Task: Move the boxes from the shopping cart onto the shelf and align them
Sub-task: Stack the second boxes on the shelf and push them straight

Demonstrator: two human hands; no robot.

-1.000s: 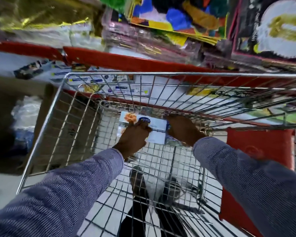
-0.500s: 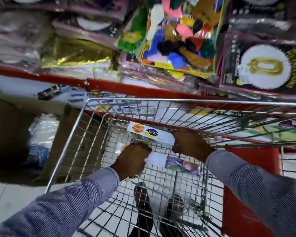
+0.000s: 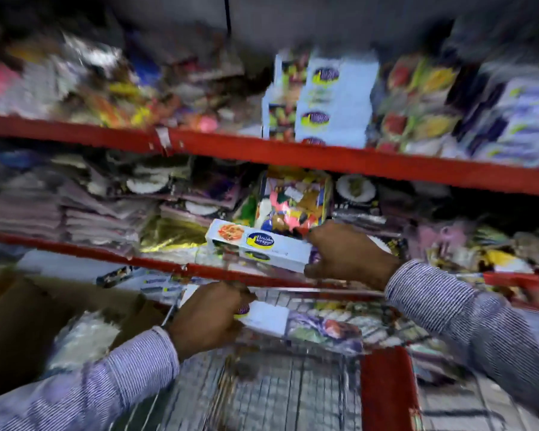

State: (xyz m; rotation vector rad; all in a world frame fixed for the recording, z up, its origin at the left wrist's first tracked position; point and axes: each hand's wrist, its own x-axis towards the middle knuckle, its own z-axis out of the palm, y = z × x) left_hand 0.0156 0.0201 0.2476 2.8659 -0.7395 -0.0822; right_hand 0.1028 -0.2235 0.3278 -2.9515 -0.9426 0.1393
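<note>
The whole view is smeared, so fine detail is unreliable. The shopping cart [image 3: 262,396] serves as the landmark; its wire basket fills the bottom middle.

Left of the shopping cart stands a brown cardboard carton [image 3: 22,325] with pale plastic bags in it.

Over the cart's front edge, the left hand [image 3: 206,318] is closed around the left end of a long white box [image 3: 265,317]. That box lies roughly level, its long axis running left to right, its free end reaching toward the cart's middle over some colourful printed packs.

Above the cart and further right, the right hand [image 3: 346,255] is clamped on the right end of a second white box [image 3: 259,245] with a food picture and a blue and yellow logo. This one also lies lengthwise left to right, tilted slightly down toward the right, held in front of the middle shelf.

High above the cart, on the top shelf [image 3: 293,157] behind its red rail, a stack of matching boxes [image 3: 324,101] stands just right of centre. Judging from that, the stack is the likely target: it lies up and a little right of both hands, and the right hand is the nearer and higher. Each box's long axis would need to match the stack's, though blur hides exactly how those boxes lie.
</note>
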